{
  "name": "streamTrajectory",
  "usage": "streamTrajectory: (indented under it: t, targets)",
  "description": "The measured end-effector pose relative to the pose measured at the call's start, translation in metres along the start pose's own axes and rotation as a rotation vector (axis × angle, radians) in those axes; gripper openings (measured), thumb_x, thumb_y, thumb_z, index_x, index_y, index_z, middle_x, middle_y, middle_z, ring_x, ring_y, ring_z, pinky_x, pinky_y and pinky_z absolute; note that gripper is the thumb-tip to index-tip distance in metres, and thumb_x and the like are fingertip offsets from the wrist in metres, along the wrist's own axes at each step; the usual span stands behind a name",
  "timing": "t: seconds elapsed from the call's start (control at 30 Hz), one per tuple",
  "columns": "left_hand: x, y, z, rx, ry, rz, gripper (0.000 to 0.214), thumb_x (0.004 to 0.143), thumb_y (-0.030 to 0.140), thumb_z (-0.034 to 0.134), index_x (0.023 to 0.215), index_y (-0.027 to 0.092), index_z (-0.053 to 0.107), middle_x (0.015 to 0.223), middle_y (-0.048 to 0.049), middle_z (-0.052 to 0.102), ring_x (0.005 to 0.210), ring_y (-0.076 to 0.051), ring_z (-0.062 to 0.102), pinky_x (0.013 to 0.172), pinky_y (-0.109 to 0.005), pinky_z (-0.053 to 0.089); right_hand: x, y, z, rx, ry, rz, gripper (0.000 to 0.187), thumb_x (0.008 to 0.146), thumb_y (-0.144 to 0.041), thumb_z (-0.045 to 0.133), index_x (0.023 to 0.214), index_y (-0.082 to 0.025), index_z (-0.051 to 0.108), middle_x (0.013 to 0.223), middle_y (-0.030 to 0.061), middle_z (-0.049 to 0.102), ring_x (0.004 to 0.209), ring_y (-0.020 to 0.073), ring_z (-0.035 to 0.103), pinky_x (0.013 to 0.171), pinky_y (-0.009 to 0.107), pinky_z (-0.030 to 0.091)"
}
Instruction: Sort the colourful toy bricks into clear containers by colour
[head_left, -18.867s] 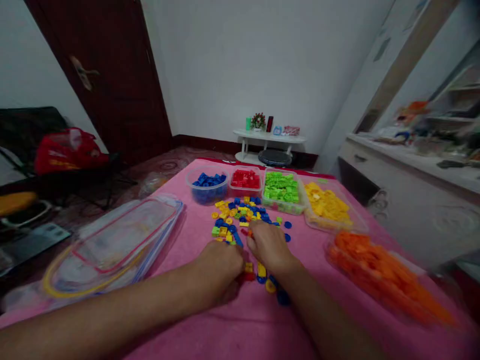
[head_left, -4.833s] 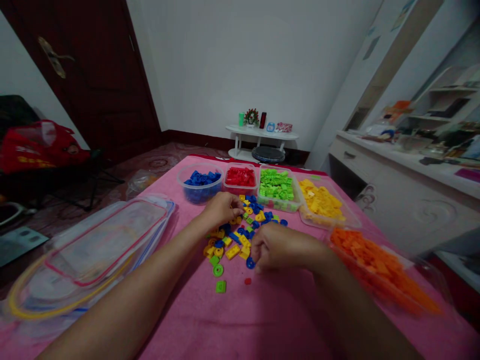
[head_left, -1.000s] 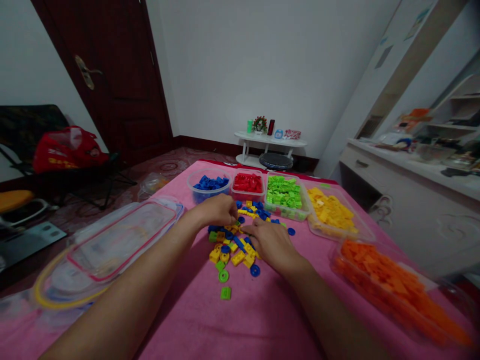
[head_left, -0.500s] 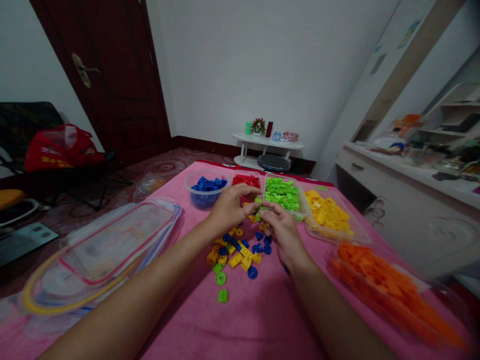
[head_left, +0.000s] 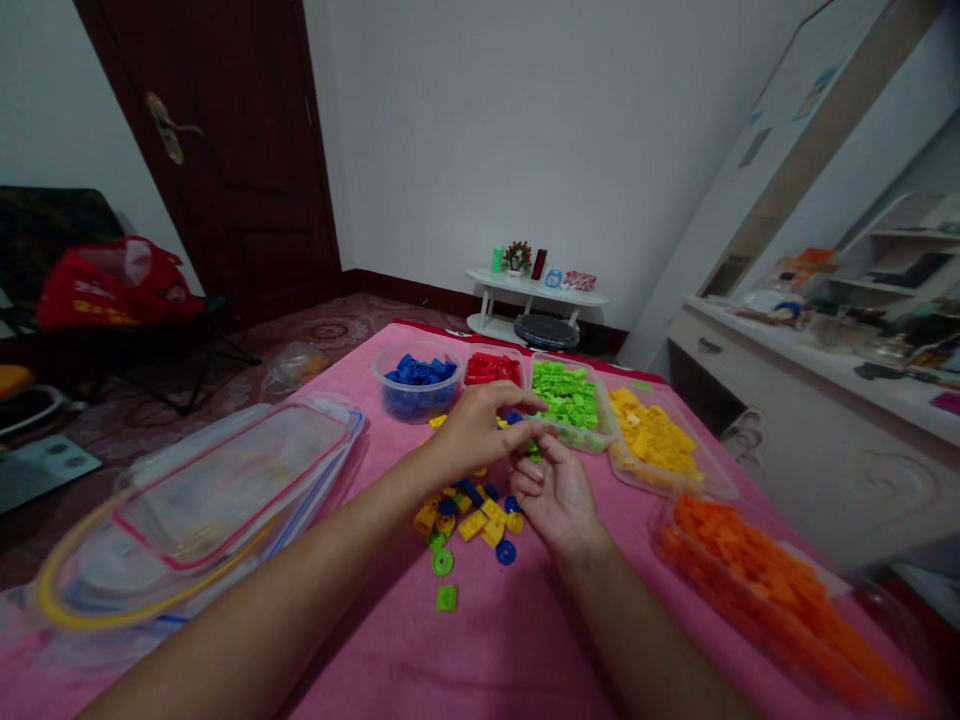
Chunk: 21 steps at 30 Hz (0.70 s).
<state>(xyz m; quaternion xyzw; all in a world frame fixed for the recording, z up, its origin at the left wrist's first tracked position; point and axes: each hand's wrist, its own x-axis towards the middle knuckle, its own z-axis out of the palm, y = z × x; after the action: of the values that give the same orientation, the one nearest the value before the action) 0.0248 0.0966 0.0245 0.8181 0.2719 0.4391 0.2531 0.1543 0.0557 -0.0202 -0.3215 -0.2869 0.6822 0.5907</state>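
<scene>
My left hand (head_left: pixel 476 432) is raised over the pink cloth with its fingertips pinched together just above my right hand; what they hold is hidden. My right hand (head_left: pixel 556 492) is turned palm up with curled fingers, and a small green piece (head_left: pixel 534 452) shows at its fingertips. Both hands meet in front of the green-piece tub (head_left: pixel 592 437). Below them lies a loose pile of yellow, blue and green pieces (head_left: pixel 469 515). A single green piece (head_left: pixel 446 598) lies nearest me.
A row of clear tubs stands behind: blue (head_left: pixel 418 400), red (head_left: pixel 491 368), yellow (head_left: pixel 701 485) and orange (head_left: pixel 757 585) along the right edge. Stacked clear lids (head_left: pixel 217 490) lie on the left. A white cabinet (head_left: pixel 810 420) is on the right.
Both hands have left the loose pile, lifted and come together by the green tub. Since half a second ago my right hand has turned palm up under my left fingertips.
</scene>
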Motion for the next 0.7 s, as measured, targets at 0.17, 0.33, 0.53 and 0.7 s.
streamTrajectory:
  t: [0.17, 0.33, 0.53, 0.7]
  targets:
    - [0.007, -0.003, -0.014, -0.148, 0.191, -0.122, 0.018, 0.08, 0.021, 0.056, 0.089, 0.014, 0.07, 0.087, -0.0044, 0.071, 0.077, -0.013, 0.064, 0.069, -0.023, 0.05, 0.034, -0.048, -0.015, -0.026, 0.14, -0.039, 0.01, 0.075, -0.016, 0.058, 0.076, -0.019, 0.049, 0.058, -0.0044, 0.051, 0.038, 0.0039, 0.036, 0.031, 0.012, 0.029]
    - [0.01, -0.007, -0.025, -0.178, 0.333, -0.149, 0.017, 0.079, 0.023, 0.057, 0.086, 0.014, 0.071, 0.083, -0.0039, 0.071, 0.076, -0.014, 0.065, 0.07, -0.023, 0.05, 0.082, -0.097, -0.029, -0.569, 0.468, -0.295, 0.012, 0.08, -0.032, 0.053, 0.073, -0.021, 0.052, 0.068, 0.0017, 0.061, 0.065, 0.0159, 0.059, 0.056, 0.028, 0.05]
    - [0.011, -0.011, -0.035, -0.134, 0.412, -0.104, 0.018, 0.079, 0.023, 0.056, 0.084, 0.014, 0.071, 0.08, -0.0036, 0.071, 0.074, -0.013, 0.064, 0.069, -0.022, 0.049, 0.082, -0.053, -0.009, -1.255, 0.17, -0.678, 0.019, 0.076, -0.028, 0.053, 0.085, -0.016, 0.066, 0.089, 0.0065, 0.068, 0.086, 0.0197, 0.061, 0.083, 0.035, 0.046]
    - [0.011, -0.011, -0.036, -0.139, 0.426, -0.13, 0.018, 0.079, 0.023, 0.057, 0.085, 0.014, 0.071, 0.081, -0.0037, 0.071, 0.073, -0.013, 0.064, 0.067, -0.021, 0.049, 0.07, 0.006, 0.021, -1.652, -0.342, -0.603, 0.024, 0.079, -0.016, 0.052, 0.099, -0.018, 0.065, 0.107, 0.0066, 0.066, 0.099, 0.019, 0.058, 0.09, 0.033, 0.042]
